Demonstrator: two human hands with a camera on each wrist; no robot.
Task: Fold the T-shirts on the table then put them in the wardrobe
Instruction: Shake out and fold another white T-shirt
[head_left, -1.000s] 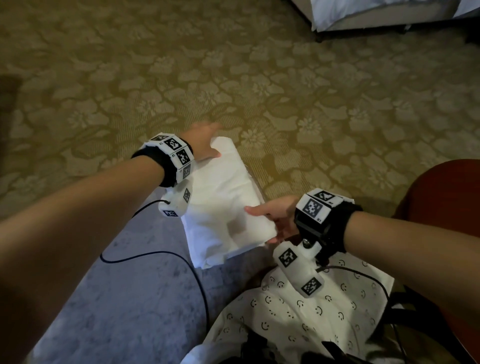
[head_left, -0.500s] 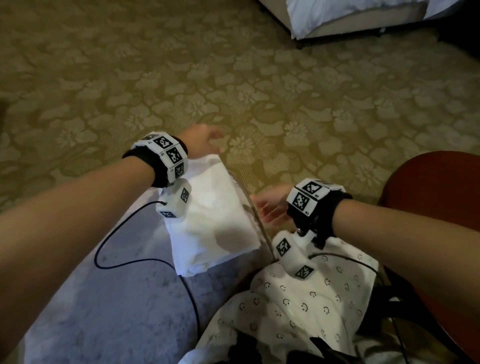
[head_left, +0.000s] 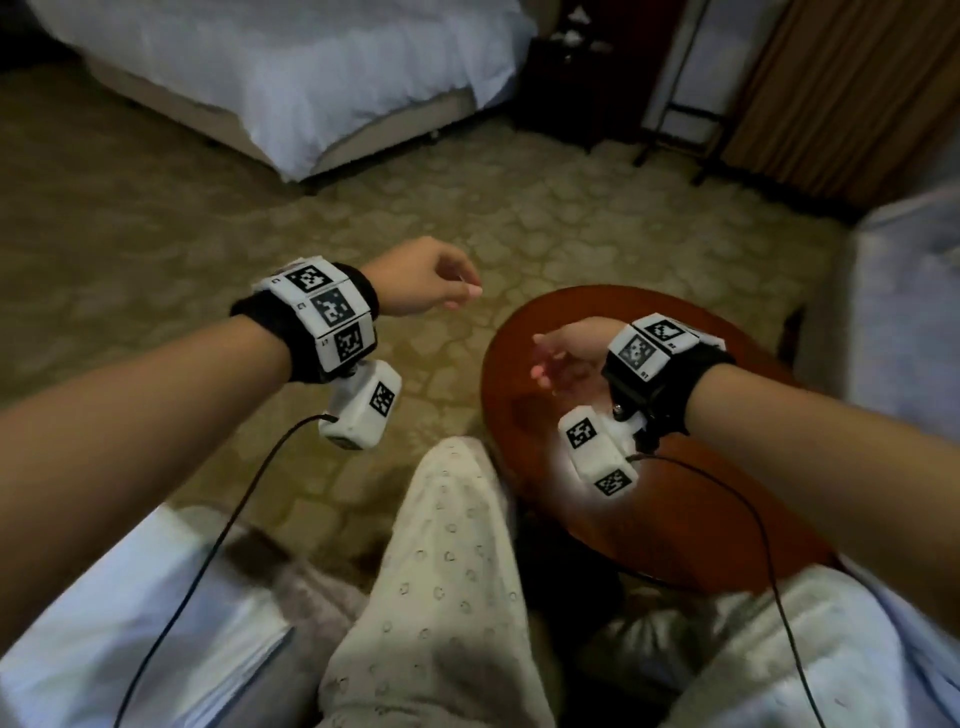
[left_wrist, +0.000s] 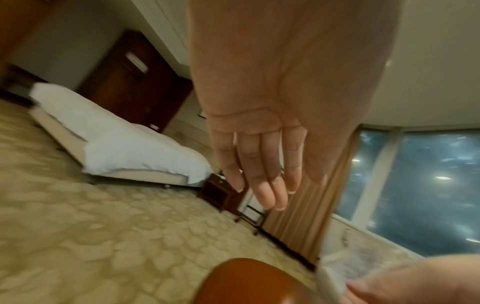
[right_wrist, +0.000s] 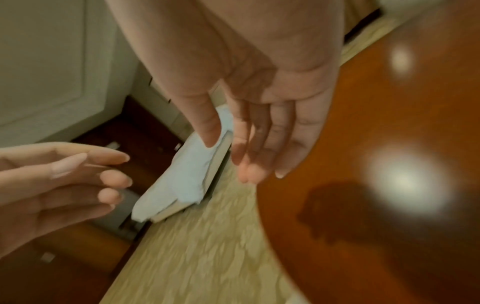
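Both my hands hang in the air and hold nothing. My left hand (head_left: 441, 288) hovers over the carpet with its fingers straight (left_wrist: 267, 181). My right hand (head_left: 558, 358) is above the round red-brown table (head_left: 691, 499), fingers loose and slightly spread (right_wrist: 249, 156). A white cloth (head_left: 130, 623), blurred, lies at the bottom left below my left forearm; it looks like the folded T-shirt. No wardrobe is in view. My patterned trouser leg (head_left: 447, 597) runs up the middle.
A bed with white covers (head_left: 291, 67) stands at the back left on the patterned carpet (head_left: 156, 218). A dark nightstand (head_left: 571, 78), a folding rack (head_left: 680, 119) and brown curtains (head_left: 841, 93) line the back. A pale seat (head_left: 914, 291) is at the right.
Both hands have come off the folded white T-shirt and risen. The view has swung up and right, so the shirt has dropped to the bottom left and the round table is under my right hand.
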